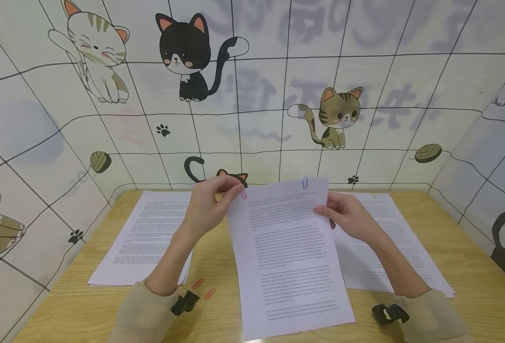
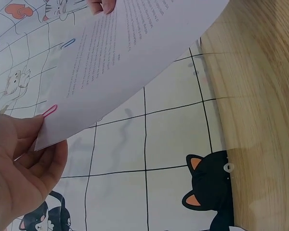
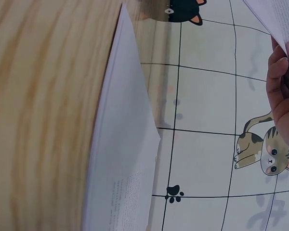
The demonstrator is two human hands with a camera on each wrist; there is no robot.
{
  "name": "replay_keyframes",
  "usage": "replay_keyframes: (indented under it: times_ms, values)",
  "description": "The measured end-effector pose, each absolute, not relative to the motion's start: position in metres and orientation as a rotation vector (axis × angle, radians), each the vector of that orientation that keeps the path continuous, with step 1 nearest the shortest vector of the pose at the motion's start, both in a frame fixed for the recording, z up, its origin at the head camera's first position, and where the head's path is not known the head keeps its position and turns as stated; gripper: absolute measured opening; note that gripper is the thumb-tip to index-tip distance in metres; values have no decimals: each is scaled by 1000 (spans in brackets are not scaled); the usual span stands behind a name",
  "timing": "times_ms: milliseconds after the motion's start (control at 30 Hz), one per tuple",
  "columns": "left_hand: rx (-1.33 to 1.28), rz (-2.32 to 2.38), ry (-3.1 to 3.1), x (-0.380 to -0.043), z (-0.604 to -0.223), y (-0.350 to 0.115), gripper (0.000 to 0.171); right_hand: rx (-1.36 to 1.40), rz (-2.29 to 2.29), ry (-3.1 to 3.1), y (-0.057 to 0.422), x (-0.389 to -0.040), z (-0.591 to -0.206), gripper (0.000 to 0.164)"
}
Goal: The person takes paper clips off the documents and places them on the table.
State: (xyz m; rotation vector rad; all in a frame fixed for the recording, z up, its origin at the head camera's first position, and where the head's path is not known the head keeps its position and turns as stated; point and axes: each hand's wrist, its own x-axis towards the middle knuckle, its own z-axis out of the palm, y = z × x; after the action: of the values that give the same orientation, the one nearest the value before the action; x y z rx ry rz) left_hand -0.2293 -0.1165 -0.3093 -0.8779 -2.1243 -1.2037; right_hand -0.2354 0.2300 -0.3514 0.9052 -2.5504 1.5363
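Note:
Upright over the table hangs a printed paper (image 1: 288,247), held up between both hands. My left hand (image 1: 207,205) pinches its top left corner right beside a pink paper clip (image 1: 243,192). On the right edge, a little below the top, my right hand (image 1: 352,216) grips the paper between thumb and fingers. A blue paper clip (image 1: 305,183) sits on the top edge towards the right. In the left wrist view the thumb lies at the end of the pink clip (image 2: 50,111), with the fingers behind the corner.
Two red paper clips (image 1: 198,284) lie on the wooden table (image 1: 218,317) near the left sleeve. A stack of printed sheets (image 1: 149,238) is at the left, and another (image 1: 393,247) at the right, partly behind the held paper. A cat-patterned wall (image 1: 261,138) stands behind.

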Motion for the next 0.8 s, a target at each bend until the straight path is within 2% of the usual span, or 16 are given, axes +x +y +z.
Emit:
replay_keyframes:
  times_ms: [533, 800]
  values:
    - [-729, -1293, -2080, -227, -308, -115, 6, 912, 1551, -2539, 228, -233, -349, 25]
    - [-609, -1380, -2053, -228, -301, -129, 9, 895, 1536, -2530, 233, -233, -347, 25]
